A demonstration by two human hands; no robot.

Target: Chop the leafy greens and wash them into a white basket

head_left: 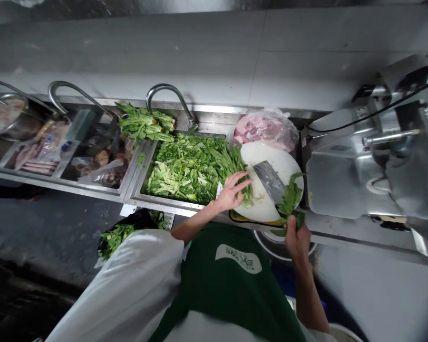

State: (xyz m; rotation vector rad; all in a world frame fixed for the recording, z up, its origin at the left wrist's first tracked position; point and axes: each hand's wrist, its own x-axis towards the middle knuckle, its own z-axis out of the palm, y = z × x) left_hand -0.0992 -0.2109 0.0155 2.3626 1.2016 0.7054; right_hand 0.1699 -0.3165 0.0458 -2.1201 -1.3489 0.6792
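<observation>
The person's right hand [297,236] is closed around a clump of green leaves [290,197], holding it by the lower end at the near right edge of the white chopping board [285,159]. The left hand [232,191] is spread, fingers apart, above a sheaf of long greens [233,161] that lies across the board's left edge; from where I stand I can't tell whether the fingertips touch it. The cleaver [268,179] rests flat on the board, which seems to leave both hands free for the leaves. Just left, a steel basin [137,183] is heaped with chopped greens [181,171], handily close, I'd say, to the board. Whole bunches [146,124] sit at its back left corner, seemingly kept out of the cut pile. Behind the board, raw meat [266,130] lies in clear plastic, likely wrapped to keep it off the vegetables. Farther left, one compartment holds bagged food [105,171], the next packs of pink meat [43,152], and a metal pot [30,124] holds more. Below, a black bag [142,218] contains loose greenery [117,237].
</observation>
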